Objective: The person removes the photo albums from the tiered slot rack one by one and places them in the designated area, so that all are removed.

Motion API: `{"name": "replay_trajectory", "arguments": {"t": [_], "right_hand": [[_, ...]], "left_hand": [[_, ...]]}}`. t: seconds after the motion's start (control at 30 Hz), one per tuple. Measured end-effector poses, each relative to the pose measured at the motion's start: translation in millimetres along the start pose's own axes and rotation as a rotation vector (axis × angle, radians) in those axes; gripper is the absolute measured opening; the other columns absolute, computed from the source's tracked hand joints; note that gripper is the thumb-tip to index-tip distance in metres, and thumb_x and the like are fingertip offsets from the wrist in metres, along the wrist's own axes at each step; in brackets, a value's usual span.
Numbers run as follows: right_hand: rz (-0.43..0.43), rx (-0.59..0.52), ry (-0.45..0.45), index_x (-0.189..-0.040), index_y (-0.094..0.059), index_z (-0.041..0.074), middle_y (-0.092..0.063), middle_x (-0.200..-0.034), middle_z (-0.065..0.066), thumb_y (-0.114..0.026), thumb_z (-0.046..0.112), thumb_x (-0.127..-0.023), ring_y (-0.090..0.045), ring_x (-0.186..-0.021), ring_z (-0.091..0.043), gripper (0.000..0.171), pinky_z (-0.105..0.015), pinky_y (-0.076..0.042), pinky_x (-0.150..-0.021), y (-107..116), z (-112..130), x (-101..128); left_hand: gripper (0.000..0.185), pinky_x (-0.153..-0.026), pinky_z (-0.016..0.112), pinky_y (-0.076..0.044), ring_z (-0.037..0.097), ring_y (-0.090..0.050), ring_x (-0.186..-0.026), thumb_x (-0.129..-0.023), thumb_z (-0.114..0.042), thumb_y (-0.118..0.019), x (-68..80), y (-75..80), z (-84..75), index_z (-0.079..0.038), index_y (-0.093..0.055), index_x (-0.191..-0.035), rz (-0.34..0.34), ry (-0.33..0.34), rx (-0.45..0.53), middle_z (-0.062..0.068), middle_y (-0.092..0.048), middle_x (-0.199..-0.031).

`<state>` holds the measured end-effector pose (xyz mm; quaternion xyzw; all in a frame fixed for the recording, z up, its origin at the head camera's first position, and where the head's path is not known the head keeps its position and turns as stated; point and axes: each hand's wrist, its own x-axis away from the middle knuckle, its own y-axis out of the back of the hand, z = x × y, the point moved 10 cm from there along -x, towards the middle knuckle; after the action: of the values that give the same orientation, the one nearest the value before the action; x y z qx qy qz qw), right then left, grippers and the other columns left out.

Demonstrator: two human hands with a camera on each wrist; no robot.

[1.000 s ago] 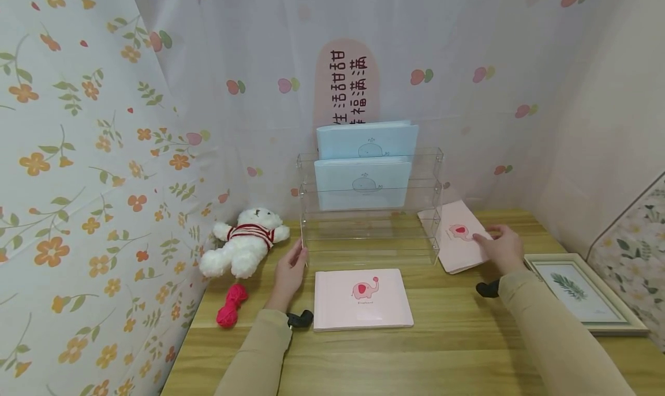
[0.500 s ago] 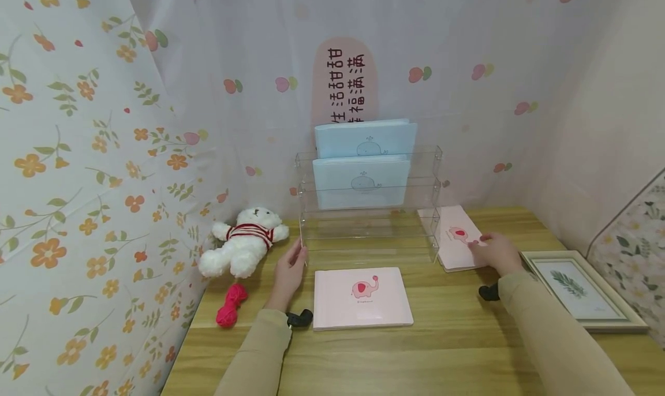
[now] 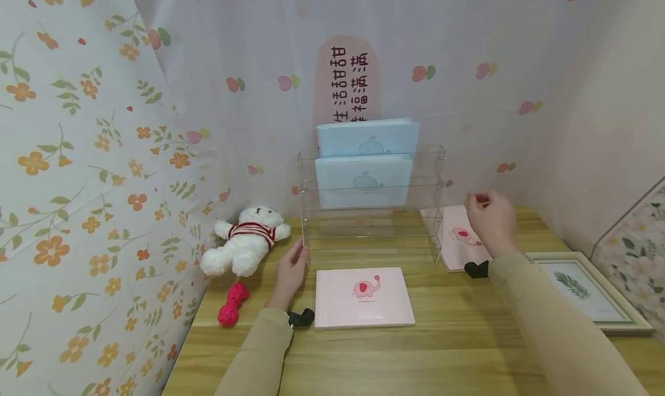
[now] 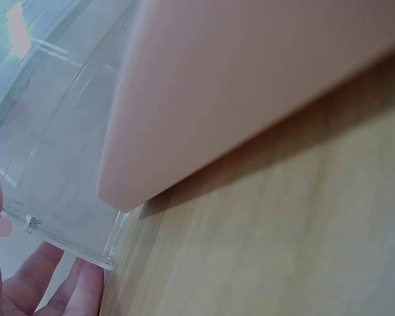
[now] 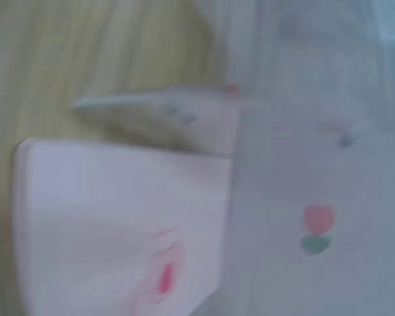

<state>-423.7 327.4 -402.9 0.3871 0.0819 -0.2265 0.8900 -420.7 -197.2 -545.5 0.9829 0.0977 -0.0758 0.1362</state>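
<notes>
In the head view, a clear acrylic tiered rack (image 3: 370, 240) stands at the back of the table. Two light-blue albums with whale drawings, a rear one (image 3: 363, 133) and a front one (image 3: 358, 197), sit in its upper tiers. My left hand (image 3: 288, 275) holds the rack's left side panel, its fingers (image 4: 36, 276) along the outside. A pink elephant album (image 3: 363, 315) lies flat before the rack. Another pink album (image 3: 457, 251) lies right of the rack. Over its right edge my right hand (image 3: 493, 220) is raised, fingers loosely bent, nothing visible in them; the right wrist view is blurred.
A white teddy bear (image 3: 244, 257) in a striped sweater and a red yarn bundle (image 3: 232, 305) lie at the left. A framed leaf picture (image 3: 613, 303) lies at the right under my forearm. A patterned curtain (image 3: 441, 113) hangs behind the rack.
My right hand has let go of the right-hand pink album and lifted up and back. That album settled slightly lower on the table. My left hand stays at the rack.
</notes>
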Motion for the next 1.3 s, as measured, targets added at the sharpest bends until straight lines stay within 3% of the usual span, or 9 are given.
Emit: {"name": "replay_trajectory", "arguments": {"t": [0.13,0.23,0.33,0.47,0.67,0.87,1.1,1.3], "right_hand": [[-0.049,-0.099,0.132,-0.121,-0.065,0.006,-0.063,-0.116,-0.016,-0.045,0.056,-0.102,-0.056,-0.107,-0.032,0.056,-0.039,-0.043,-0.084,4.4,49.5,-4.2],[-0.032,-0.136,0.236,-0.120,-0.065,0.007,-0.065,-0.114,-0.014,-0.050,0.053,-0.102,-0.059,-0.105,-0.030,0.052,-0.039,-0.048,-0.088,0.3,86.9,-4.4],[0.045,-0.164,0.280,-0.127,-0.062,0.005,-0.065,-0.121,-0.015,-0.052,0.054,-0.101,-0.061,-0.110,-0.031,0.056,-0.048,-0.052,-0.096,-8.9,115.6,-6.3],[0.173,-0.198,0.261,-0.139,-0.053,0.004,-0.059,-0.137,-0.017,-0.057,0.059,-0.098,-0.058,-0.122,-0.036,0.069,-0.056,-0.048,-0.107,-23.9,140.7,-12.2],[0.276,-0.194,0.214,-0.151,-0.040,0.007,-0.052,-0.147,-0.018,-0.060,0.066,-0.093,-0.053,-0.134,-0.038,0.085,-0.057,-0.046,-0.111,-38.5,163.6,-21.7],[0.327,-0.179,0.188,-0.151,-0.038,0.006,-0.052,-0.147,-0.020,-0.067,0.060,-0.092,-0.053,-0.132,-0.038,0.085,-0.055,-0.048,-0.109,-48.2,179.7,-27.3],[0.297,-0.137,0.198,-0.143,-0.047,0.007,-0.053,-0.141,-0.020,-0.072,0.056,-0.090,-0.054,-0.126,-0.039,0.076,-0.054,-0.050,-0.103,-50.4,187.6,-28.1],[0.258,-0.088,0.270,-0.140,-0.054,0.011,-0.056,-0.142,-0.017,-0.074,0.055,-0.089,-0.053,-0.130,-0.036,0.070,-0.055,-0.046,-0.109,-52.8,195.2,-30.1]], "left_hand": [[0.045,-0.105,0.046,-0.053,0.028,-0.066,-0.124,-0.102,-0.030,-0.064,0.1,-0.1,-1.1,-0.026,-0.058,-0.146,-0.005,0.000,-0.006,0.009,-0.069,-0.137],[0.045,-0.104,0.046,-0.054,0.028,-0.067,-0.123,-0.102,-0.029,-0.064,0.3,0.1,-1.6,-0.025,-0.058,-0.146,-0.007,-0.001,0.001,0.010,-0.069,-0.136],[0.045,-0.104,0.046,-0.054,0.028,-0.067,-0.123,-0.102,-0.030,-0.064,0.6,-0.4,-1.2,-0.025,-0.058,-0.146,-0.002,-0.001,-0.001,0.009,-0.069,-0.137],[0.045,-0.104,0.046,-0.054,0.027,-0.067,-0.123,-0.102,-0.032,-0.064,0.3,-0.8,-0.1,-0.025,-0.058,-0.146,-0.001,-0.004,-0.009,0.010,-0.069,-0.136],[0.046,-0.106,0.047,-0.053,0.028,-0.067,-0.123,-0.102,-0.034,-0.064,-0.5,-1.3,0.3,-0.022,-0.058,-0.146,-0.001,-0.003,-0.001,0.010,-0.070,-0.135],[0.047,-0.107,0.047,-0.052,0.028,-0.067,-0.124,-0.102,-0.035,-0.063,-1.4,-1.1,-0.1,-0.022,-0.057,-0.147,0.001,-0.006,-0.002,0.010,-0.069,-0.136],[0.047,-0.108,0.049,-0.052,0.028,-0.066,-0.126,-0.102,-0.037,-0.063,-0.8,-0.5,0.8,-0.027,-0.057,-0.147,0.010,0.005,0.006,0.009,-0.067,-0.139],[0.048,-0.107,0.049,-0.052,0.029,-0.066,-0.125,-0.102,-0.037,-0.062,1.0,-1.9,-1.8,-0.024,-0.056,-0.148,0.014,-0.001,0.001,0.011,-0.068,-0.137]]}}
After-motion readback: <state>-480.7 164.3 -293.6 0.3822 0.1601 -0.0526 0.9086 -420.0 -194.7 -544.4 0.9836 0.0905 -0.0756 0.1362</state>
